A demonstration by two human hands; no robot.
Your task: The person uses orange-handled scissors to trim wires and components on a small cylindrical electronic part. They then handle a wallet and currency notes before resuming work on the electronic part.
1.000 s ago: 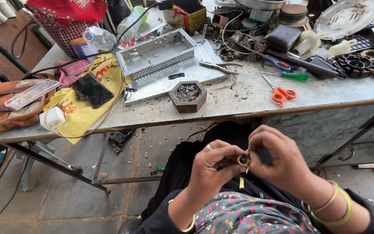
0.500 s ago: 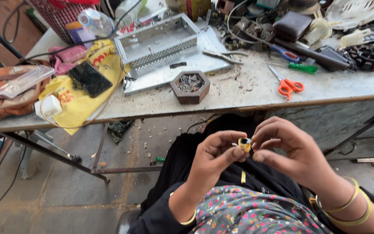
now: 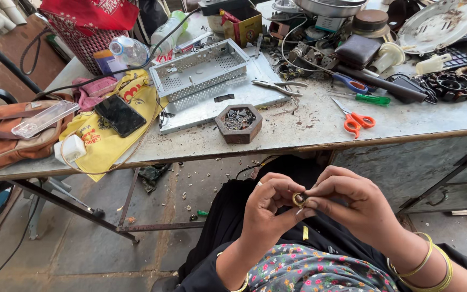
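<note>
Both hands are up over the lap, just below the table [image 3: 309, 132] edge, pinching a small brass-coloured ring [image 3: 299, 199] between them. The left hand [image 3: 268, 208] has it between thumb and fingertips, the right hand [image 3: 352, 203] grips it from the other side, so both are grasping that one little part. The ring's open face points roughly up toward the camera; it's round, so no real long axis, and the details are too small to make out. A thin bit seems to hang under it, can't tell what.

On the table, straight ahead of the hands, sits a hexagonal wooden dish [image 3: 238, 123] full of small metal bits. Behind it is a perforated grey metal chassis [image 3: 198, 75] lying on a flat metal sheet. Off to the left there's a yellow bag [image 3: 104, 146] with red print, a black phone [image 3: 119, 115] lying on it, and a white charger block [image 3: 69, 150] at its lower corner. A clear plastic bottle [image 3: 131, 50] lies near a red basket [image 3: 85, 32]. At the back stands a small yellow-and-red cardboard box [image 3: 242, 24]. Right side: orange-handled scissors [image 3: 355, 119] and a green-handled screwdriver [image 3: 366, 99].
</note>
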